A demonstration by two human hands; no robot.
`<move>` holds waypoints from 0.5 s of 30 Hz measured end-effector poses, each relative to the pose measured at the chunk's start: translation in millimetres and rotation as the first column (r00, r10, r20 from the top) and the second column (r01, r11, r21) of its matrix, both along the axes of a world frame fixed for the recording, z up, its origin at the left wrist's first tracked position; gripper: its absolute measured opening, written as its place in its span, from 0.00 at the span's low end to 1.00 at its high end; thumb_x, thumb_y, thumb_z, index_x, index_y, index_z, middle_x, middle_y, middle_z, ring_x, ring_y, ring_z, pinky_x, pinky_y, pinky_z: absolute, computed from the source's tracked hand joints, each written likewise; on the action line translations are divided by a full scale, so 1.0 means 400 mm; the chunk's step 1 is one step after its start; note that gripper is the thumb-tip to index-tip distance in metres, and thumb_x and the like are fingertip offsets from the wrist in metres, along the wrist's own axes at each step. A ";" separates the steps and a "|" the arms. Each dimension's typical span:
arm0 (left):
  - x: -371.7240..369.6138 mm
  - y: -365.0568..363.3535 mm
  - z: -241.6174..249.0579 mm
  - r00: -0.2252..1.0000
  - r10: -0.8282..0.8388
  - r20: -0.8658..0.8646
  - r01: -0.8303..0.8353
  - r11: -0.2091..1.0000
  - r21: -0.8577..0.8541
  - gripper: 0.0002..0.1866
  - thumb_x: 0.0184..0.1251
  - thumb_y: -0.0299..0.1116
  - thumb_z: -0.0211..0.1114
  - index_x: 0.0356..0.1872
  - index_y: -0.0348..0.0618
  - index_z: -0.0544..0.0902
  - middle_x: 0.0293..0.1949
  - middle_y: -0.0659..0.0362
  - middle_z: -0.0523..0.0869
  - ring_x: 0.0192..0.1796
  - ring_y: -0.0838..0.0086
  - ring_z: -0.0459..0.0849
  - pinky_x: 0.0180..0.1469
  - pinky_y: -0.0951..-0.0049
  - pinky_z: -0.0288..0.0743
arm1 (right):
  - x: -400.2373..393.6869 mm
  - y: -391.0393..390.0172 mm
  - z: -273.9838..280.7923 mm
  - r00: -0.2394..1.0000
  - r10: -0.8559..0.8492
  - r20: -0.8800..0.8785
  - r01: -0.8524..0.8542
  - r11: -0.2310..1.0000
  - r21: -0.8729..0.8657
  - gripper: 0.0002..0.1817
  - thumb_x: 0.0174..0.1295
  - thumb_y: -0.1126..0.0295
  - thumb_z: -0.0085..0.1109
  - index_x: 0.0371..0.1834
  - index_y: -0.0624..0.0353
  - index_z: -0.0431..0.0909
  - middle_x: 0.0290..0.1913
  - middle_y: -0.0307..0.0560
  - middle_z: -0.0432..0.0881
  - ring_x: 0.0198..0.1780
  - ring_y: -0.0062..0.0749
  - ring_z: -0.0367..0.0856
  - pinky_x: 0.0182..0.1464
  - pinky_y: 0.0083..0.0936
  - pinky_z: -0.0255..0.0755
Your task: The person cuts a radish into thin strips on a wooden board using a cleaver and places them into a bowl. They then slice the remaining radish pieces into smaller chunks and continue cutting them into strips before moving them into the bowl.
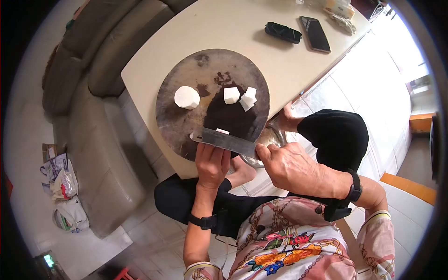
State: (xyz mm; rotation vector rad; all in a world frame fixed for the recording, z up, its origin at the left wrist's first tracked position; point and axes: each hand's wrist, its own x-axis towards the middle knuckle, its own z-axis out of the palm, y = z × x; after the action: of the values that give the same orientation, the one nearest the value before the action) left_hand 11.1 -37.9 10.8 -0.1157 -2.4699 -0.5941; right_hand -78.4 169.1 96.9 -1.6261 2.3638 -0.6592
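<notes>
My right hand (289, 169) is wrapped round the handle of a cleaver (226, 142), whose broad blade reaches left across the near part of a round cutting board (179, 128). Close against the near side of the blade is my left hand (213, 163), fingers together; what they hold, if anything, is hidden behind the blade. A small white piece (222, 131) shows just beyond the blade. Farther up the board lie a large rounded white chunk (187, 97) on the left, a white block (231, 95) and some smaller cut pieces (249, 98) on the right.
The board rests on a cream table (154, 60). A black case (283, 32) and a phone (315, 34) lie at its far right, near a bundled white cable (344, 23). Below the table edge, a metal basin (279, 135) is partly visible. A grey sofa (100, 154) stands left.
</notes>
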 end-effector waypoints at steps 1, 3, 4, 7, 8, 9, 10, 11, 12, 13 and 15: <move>-0.001 0.000 -0.003 1.000 -0.003 0.001 0.003 1.000 0.009 0.10 0.53 0.19 0.66 0.38 0.30 0.84 0.41 0.46 0.84 0.44 0.45 0.82 0.49 0.53 0.77 | -0.002 -0.004 0.001 1.000 0.008 -0.010 -0.007 1.000 0.024 0.11 0.49 0.77 0.57 0.34 0.73 0.71 0.20 0.55 0.77 0.21 0.46 0.80 0.22 0.35 0.72; -0.002 0.000 -0.006 1.000 0.005 -0.021 -0.004 1.000 0.023 0.10 0.53 0.19 0.66 0.37 0.29 0.84 0.41 0.45 0.84 0.44 0.44 0.82 0.50 0.52 0.77 | -0.003 -0.012 0.003 1.000 0.017 -0.021 -0.016 0.998 0.053 0.11 0.48 0.77 0.57 0.33 0.73 0.71 0.20 0.55 0.77 0.21 0.46 0.81 0.22 0.34 0.72; -0.002 0.000 -0.006 1.000 0.005 -0.021 -0.005 1.000 0.028 0.10 0.53 0.19 0.66 0.37 0.29 0.84 0.41 0.45 0.84 0.44 0.44 0.82 0.50 0.52 0.77 | -0.004 -0.015 0.005 1.000 0.011 -0.015 -0.010 0.998 0.057 0.11 0.48 0.77 0.57 0.33 0.73 0.71 0.21 0.56 0.77 0.21 0.46 0.81 0.23 0.34 0.73; 0.000 0.001 -0.003 1.000 0.002 -0.003 -0.002 0.998 0.055 0.09 0.52 0.18 0.66 0.36 0.29 0.84 0.40 0.45 0.84 0.44 0.44 0.82 0.50 0.51 0.77 | -0.004 -0.025 0.008 1.000 0.009 -0.011 -0.008 0.997 0.073 0.11 0.47 0.78 0.57 0.32 0.73 0.71 0.21 0.56 0.77 0.21 0.46 0.81 0.23 0.35 0.73; -0.001 0.001 -0.002 1.000 0.005 0.000 -0.005 0.998 0.056 0.09 0.52 0.18 0.66 0.36 0.30 0.84 0.40 0.46 0.84 0.44 0.44 0.82 0.50 0.51 0.77 | -0.005 -0.027 0.009 1.000 0.011 -0.015 -0.010 0.997 0.081 0.10 0.47 0.78 0.57 0.32 0.73 0.71 0.20 0.56 0.77 0.21 0.46 0.82 0.23 0.35 0.73; -0.002 0.002 -0.001 1.000 0.007 0.003 -0.008 0.998 0.056 0.08 0.51 0.18 0.66 0.35 0.30 0.84 0.40 0.46 0.84 0.44 0.44 0.82 0.49 0.51 0.77 | -0.009 -0.029 0.015 1.000 0.010 -0.015 -0.008 0.996 0.088 0.10 0.47 0.78 0.57 0.32 0.73 0.71 0.20 0.56 0.77 0.21 0.46 0.82 0.23 0.35 0.73; -0.003 0.001 0.000 1.000 0.006 0.003 -0.006 0.998 0.062 0.08 0.51 0.18 0.66 0.35 0.30 0.84 0.40 0.46 0.84 0.44 0.44 0.82 0.49 0.51 0.77 | -0.017 -0.031 0.023 0.999 0.033 0.001 -0.033 0.993 0.111 0.11 0.47 0.80 0.56 0.34 0.74 0.71 0.21 0.56 0.77 0.21 0.48 0.81 0.22 0.37 0.72; -0.005 0.002 0.001 1.000 -0.001 -0.010 0.002 0.999 0.053 0.09 0.51 0.17 0.66 0.35 0.30 0.84 0.40 0.46 0.84 0.44 0.45 0.82 0.49 0.52 0.77 | -0.024 -0.031 0.027 0.998 0.057 0.018 -0.059 0.989 0.133 0.13 0.47 0.81 0.55 0.37 0.74 0.71 0.21 0.57 0.77 0.20 0.50 0.80 0.21 0.38 0.71; -0.006 0.002 0.001 1.000 -0.007 -0.023 0.008 0.999 0.043 0.09 0.51 0.17 0.67 0.35 0.31 0.84 0.40 0.47 0.83 0.43 0.45 0.81 0.49 0.53 0.77 | -0.029 -0.038 0.028 0.998 0.056 0.020 -0.058 0.989 0.139 0.13 0.47 0.81 0.55 0.37 0.74 0.71 0.21 0.57 0.77 0.20 0.50 0.80 0.21 0.38 0.71; -0.004 0.001 -0.003 1.000 -0.007 -0.023 0.008 0.999 0.046 0.09 0.51 0.17 0.67 0.35 0.31 0.84 0.40 0.47 0.83 0.43 0.45 0.81 0.49 0.53 0.77 | -0.032 -0.051 0.029 0.997 0.070 0.031 -0.073 0.989 0.127 0.11 0.47 0.81 0.55 0.35 0.74 0.71 0.21 0.56 0.77 0.21 0.50 0.80 0.22 0.38 0.71; 0.002 0.000 -0.012 1.000 0.015 -0.014 -0.014 0.999 0.043 0.09 0.52 0.19 0.67 0.36 0.33 0.84 0.40 0.48 0.83 0.42 0.47 0.81 0.47 0.54 0.77 | -0.029 -0.079 0.026 0.996 0.080 0.043 -0.085 0.990 0.115 0.10 0.46 0.80 0.55 0.32 0.73 0.71 0.20 0.56 0.77 0.21 0.50 0.81 0.22 0.38 0.72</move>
State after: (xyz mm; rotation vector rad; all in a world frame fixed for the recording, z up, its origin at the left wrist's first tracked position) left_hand 11.7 -37.7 6.1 -0.0849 -2.4407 -0.6380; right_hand -90.0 137.3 107.5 -1.6367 2.2494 -0.5217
